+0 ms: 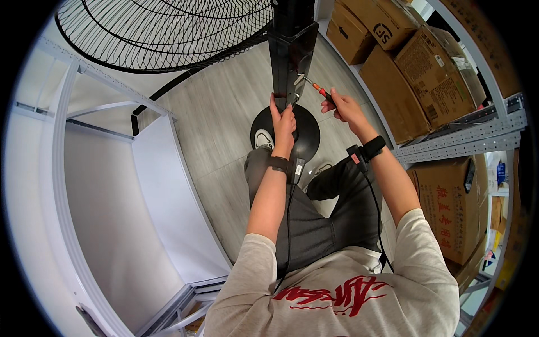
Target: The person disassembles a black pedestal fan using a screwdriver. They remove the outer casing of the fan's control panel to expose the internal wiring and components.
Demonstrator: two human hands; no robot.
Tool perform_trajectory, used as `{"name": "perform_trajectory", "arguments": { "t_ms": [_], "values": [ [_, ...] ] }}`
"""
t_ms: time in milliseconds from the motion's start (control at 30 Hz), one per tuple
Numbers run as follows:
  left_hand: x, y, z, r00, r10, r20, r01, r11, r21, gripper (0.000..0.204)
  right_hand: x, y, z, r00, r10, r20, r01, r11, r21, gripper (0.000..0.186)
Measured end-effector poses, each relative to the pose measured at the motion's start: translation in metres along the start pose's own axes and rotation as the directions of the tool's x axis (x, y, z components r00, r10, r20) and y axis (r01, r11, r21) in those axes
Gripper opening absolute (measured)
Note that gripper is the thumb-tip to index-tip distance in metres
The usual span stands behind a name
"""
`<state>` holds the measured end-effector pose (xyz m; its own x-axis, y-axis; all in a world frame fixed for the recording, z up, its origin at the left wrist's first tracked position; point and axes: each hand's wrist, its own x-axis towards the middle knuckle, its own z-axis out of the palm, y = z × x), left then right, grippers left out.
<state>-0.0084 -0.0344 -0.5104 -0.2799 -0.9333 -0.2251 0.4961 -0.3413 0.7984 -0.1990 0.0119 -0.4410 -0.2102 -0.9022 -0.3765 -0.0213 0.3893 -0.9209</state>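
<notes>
A black upright post rises in front of me from a round black base on the floor. My left hand is closed around the lower part of this post, one finger stretched upward along its side. In my right hand is a screwdriver with a red-orange and black handle, its metal shaft slanting up and left. The tip comes close to a small light-coloured patch on the post's right side; I cannot tell whether they touch. A small shiny metal piece shows beside my left fingertips.
A large black wire fan cage hangs at the upper left. White metal shelving stands to the left. On the right, metal racks hold cardboard boxes. Black cables run from my wrist bands along my body.
</notes>
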Motion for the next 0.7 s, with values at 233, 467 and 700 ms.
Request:
{"name": "perform_trajectory", "arguments": {
  "t_ms": [233, 467, 700],
  "values": [
    [-0.001, 0.000, -0.001, 1.000, 0.009, 0.016, -0.009, 1.000, -0.005, 0.069, -0.002, 0.006, 0.006, 0.988, -0.107, -0.110, 0.096, 0.991, -0.096, 0.044],
    [0.000, -0.001, -0.001, 1.000, 0.009, 0.014, -0.009, 1.000, 0.003, 0.070, 0.002, 0.009, -0.001, 0.998, -0.055, -0.030, 0.055, 0.998, -0.032, 0.038],
    [0.001, -0.002, -0.003, 1.000, 0.004, 0.015, -0.004, 1.000, -0.005, 0.070, 0.002, 0.003, -0.005, 0.997, 0.071, 0.023, -0.071, 0.997, -0.006, 0.042]
  ]
}}
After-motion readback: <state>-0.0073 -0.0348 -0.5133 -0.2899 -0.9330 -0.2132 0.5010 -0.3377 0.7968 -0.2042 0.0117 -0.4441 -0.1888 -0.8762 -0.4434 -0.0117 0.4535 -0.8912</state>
